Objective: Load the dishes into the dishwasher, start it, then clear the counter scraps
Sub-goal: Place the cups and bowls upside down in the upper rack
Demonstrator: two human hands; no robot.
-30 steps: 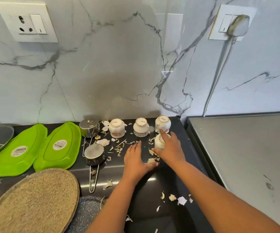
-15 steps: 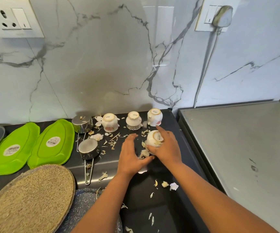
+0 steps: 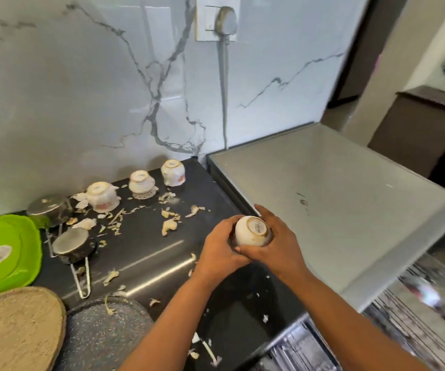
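— What's on your left?

— Green lids (image 3: 4, 253), base up, a woven mat (image 3: 15, 328) nearest me, then two steel pans (image 3: 73, 245) turned over on the counter (image 3: 146, 253). Behind them three cups (image 3: 101, 196) stand mouth down by the wall, probably so they drain. Scraps (image 3: 169, 226) lie scattered between them all.

— And in your hands?

— A fourth cup (image 3: 252, 231), base toward me, lifted off the counter at its right edge. My left hand (image 3: 218, 250) curls round its left side, my right hand (image 3: 275, 245) wraps the other side and underneath. I'd say both hands are on it because the glaze looks slippery.

— Where does it go?

— To the rack (image 3: 416, 317), lower right, blurred, beneath the steel top (image 3: 336, 210). It's already inverted, which suits loading. The other three cups and the scraps are not yet dealt with.
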